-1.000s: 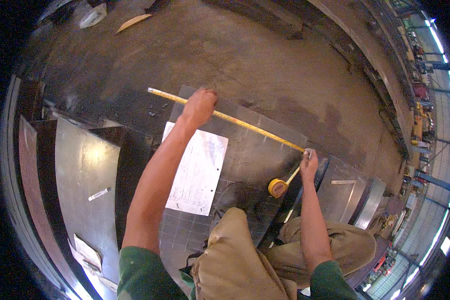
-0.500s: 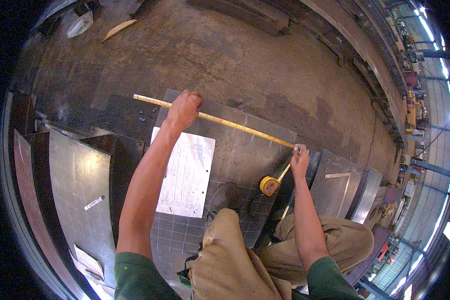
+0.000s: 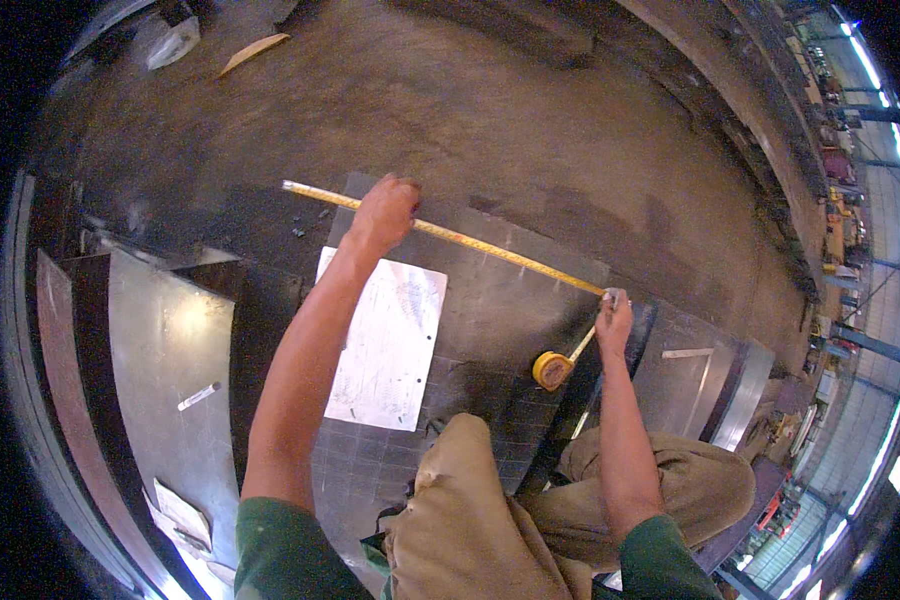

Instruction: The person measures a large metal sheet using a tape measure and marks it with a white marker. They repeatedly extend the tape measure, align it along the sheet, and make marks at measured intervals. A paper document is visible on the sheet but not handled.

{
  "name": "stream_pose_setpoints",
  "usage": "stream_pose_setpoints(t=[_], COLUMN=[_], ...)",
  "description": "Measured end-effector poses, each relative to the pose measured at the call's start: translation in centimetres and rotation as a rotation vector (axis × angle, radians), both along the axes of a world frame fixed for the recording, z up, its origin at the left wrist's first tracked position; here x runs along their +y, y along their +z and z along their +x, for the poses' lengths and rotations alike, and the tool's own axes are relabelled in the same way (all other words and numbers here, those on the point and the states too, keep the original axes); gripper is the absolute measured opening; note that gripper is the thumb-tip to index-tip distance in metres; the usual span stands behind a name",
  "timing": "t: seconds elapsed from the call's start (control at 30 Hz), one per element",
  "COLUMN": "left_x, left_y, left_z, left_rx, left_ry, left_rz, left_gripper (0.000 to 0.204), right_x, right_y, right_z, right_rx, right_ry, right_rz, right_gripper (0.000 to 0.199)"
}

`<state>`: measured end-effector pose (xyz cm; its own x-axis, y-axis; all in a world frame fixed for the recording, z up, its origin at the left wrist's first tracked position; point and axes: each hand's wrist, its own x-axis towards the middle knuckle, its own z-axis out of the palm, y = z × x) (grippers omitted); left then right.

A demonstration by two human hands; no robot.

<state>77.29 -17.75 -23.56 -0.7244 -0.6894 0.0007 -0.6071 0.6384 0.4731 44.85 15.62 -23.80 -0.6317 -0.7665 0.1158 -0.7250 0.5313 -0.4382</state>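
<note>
A yellow tape measure (image 3: 480,246) is stretched along the far edge of a dark steel plate (image 3: 490,400) marked with a pale grid. Its free end sticks out past the plate's left corner. My left hand (image 3: 388,212) is closed over the blade near that corner, its fingertips partly hidden. At the plate's right corner, my right hand (image 3: 616,312) pinches the blade, which bends there toward me. From it the yellow case (image 3: 552,370) lies on the plate. A printed paper sheet (image 3: 388,335) rests flat beneath my left forearm.
Left of the plate stand steel beams (image 3: 165,350), with a white marker (image 3: 199,396) and folded papers (image 3: 182,515) on one. Another steel piece (image 3: 680,360) lies to the right. Across the concrete floor (image 3: 390,100) are a wood scrap (image 3: 254,54) and long beams.
The whole view has shifted slightly, so the scene sits a little further right. Both hands keep their places on the stretched tape.
</note>
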Motion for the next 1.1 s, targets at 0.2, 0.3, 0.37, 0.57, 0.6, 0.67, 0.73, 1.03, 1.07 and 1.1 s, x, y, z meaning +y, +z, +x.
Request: stream_pose_setpoints(t=[0.2,0.3,0.37,0.57,0.6,0.67,0.73,1.03,1.07,1.1], left_x=[0.0,-0.1,-0.6,0.0,0.1,0.0,-0.1,-0.3,-0.3,-0.3], left_y=[0.5,0.4,0.5,0.4,0.4,0.6,0.8,0.0,0.1,0.3], left_z=[-0.2,-0.7,-0.9,-0.6,-0.5,-0.6,-0.8,-0.7,-0.8,-0.8], left_rx=[-0.008,-0.006,-0.101,-0.027,-0.029,-0.033,-0.050,-0.016,-0.011,-0.016], left_ry=[-0.005,-0.026,-0.062,0.032,0.020,-0.010,-0.022,-0.037,-0.039,-0.040], left_rz=[0.022,0.010,0.094,0.054,0.043,0.014,0.025,0.006,0.002,0.010], left_gripper=[0.011,0.011,0.018,0.010,0.010,0.010,0.010,0.011,0.011,0.011], right_x=[0.5,1.5,1.4,0.7,0.5,0.6,0.7,0.6,0.6,0.6], right_y=[-0.9,-1.6,-1.9,-0.9,-0.8,-0.7,-0.7,-0.8,-0.7,-0.6], right_z=[-0.7,-2.4,-2.0,-1.1,-0.9,-1.0,-1.1,-1.2,-1.1,-1.1], right_rx=[-0.113,-0.077,-0.021,-0.101,-0.082,-0.074,-0.097,-0.042,-0.047,-0.051], right_ry=[-0.026,-0.010,-0.001,-0.017,-0.005,-0.016,-0.054,0.003,-0.004,-0.011], right_rz=[0.031,0.044,0.004,0.050,0.045,0.044,0.060,0.026,0.035,0.043], right_gripper=[0.018,0.019,0.020,0.020,0.020,0.019,0.018,0.017,0.017,0.017])
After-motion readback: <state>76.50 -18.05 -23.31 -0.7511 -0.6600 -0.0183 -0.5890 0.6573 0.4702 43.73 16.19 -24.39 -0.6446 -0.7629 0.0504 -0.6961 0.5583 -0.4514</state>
